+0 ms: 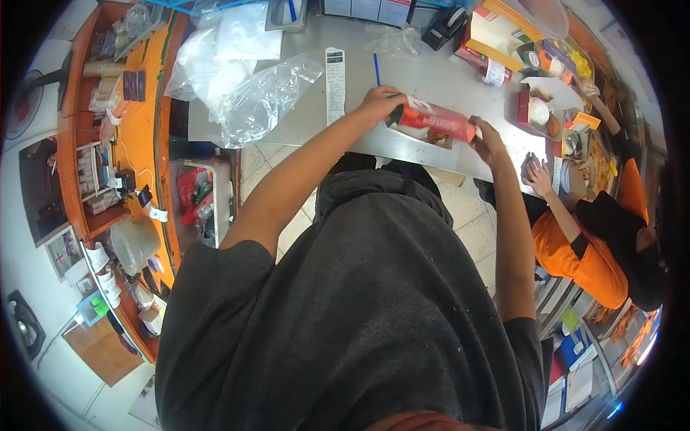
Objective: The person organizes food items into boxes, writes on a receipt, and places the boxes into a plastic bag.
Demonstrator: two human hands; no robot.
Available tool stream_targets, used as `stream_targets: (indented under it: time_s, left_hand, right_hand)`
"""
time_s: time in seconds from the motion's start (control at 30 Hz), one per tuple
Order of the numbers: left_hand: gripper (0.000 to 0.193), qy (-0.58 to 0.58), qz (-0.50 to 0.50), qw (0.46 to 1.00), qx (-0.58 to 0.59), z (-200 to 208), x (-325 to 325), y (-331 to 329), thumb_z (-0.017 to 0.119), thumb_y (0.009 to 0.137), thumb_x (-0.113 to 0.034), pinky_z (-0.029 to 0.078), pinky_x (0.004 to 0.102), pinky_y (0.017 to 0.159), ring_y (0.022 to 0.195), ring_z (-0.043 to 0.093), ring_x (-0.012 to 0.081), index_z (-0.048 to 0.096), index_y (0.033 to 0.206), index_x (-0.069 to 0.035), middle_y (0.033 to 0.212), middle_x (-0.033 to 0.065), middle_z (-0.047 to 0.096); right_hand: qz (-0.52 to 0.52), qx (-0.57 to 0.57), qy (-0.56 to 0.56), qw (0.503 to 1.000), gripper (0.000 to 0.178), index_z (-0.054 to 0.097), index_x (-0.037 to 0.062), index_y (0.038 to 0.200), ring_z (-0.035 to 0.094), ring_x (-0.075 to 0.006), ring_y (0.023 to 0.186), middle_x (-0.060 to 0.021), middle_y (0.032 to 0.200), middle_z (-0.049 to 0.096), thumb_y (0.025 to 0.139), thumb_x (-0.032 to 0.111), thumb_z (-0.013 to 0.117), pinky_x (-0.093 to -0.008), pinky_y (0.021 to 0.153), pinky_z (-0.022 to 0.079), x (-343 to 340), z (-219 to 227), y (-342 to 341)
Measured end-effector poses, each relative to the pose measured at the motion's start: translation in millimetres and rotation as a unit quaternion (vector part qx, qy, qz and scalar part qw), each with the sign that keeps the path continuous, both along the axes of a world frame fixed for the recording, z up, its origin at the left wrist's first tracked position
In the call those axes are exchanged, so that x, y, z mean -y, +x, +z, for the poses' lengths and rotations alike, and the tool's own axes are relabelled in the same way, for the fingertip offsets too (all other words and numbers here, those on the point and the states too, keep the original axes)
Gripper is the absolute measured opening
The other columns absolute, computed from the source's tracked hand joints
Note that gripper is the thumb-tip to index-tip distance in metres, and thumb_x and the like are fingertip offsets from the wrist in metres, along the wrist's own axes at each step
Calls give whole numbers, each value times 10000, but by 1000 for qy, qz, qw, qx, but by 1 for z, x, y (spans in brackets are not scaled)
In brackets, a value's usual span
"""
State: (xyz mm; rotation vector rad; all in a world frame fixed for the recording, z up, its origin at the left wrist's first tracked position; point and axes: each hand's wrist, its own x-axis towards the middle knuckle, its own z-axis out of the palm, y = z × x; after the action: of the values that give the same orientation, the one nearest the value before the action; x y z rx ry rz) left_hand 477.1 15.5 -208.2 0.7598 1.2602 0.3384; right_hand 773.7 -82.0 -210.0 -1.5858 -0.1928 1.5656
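Observation:
A red printed cardboard box (435,119) is held level between my two hands, over the front edge of the steel table (302,129). My left hand (379,106) is closed round its left end. At the other end, my right hand (489,142) grips the corner with bent fingers. Part of the box's underside shows brown and pale patches; what it holds, if anything, is hidden. Just beyond my left hand lies a thin blue stick, maybe a pen (376,70). A long printed paper slip (335,87) lies left of it.
Clear plastic bags (269,100) spread over the table's left part. Toward the far right are a tape dispenser (444,29) and an open food box (540,109). A co-worker in orange (581,262) stands at the right, one hand (537,177) on the table. Orange shelving (144,129) stands left.

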Motion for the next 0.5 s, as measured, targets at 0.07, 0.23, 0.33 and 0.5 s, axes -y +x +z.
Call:
stream_targets:
  time_s: [0.07, 0.23, 0.33, 0.5]
  left_hand:
    - [463, 94, -65, 991, -71, -1, 25, -6, 698, 872, -331, 503, 384, 879, 1033, 586, 245, 587, 1244, -78, 1104, 128, 606]
    - [565, 227, 15, 960, -161, -31, 56, 0, 607, 879, -403, 461, 433, 914, 1014, 582, 297, 509, 1330, -78, 1082, 160, 591]
    - [561, -133, 188, 972, 45, -11, 53, 1, 473, 916, -494, 473, 409, 884, 1008, 579, 253, 491, 1282, -68, 1092, 117, 591]
    - [625, -264, 286, 869, 305, 13, 105, 19, 571, 864, -660, 472, 412, 916, 934, 603, 222, 536, 1162, -111, 1000, 65, 606]
  right_hand:
    - [37, 60, 11, 997, 348, 593, 70, 1201, 555, -122, 725, -39, 975, 623, 900, 226, 670, -308, 686, 502, 28, -4, -15]
    - [59, 144, 13, 988, 441, 425, 174, 1363, 613, -157, 926, -99, 1060, 618, 957, 287, 555, -346, 737, 531, 43, 10, -63]
    - [57, 150, -36, 986, 518, 400, 174, 1376, 582, -207, 994, -141, 1168, 558, 946, 446, 500, -419, 775, 525, 35, 19, -56]
    - [151, 57, -97, 982, 637, 382, 185, 1384, 553, -242, 978, -146, 1185, 496, 900, 593, 454, -466, 805, 515, 26, 15, -35]
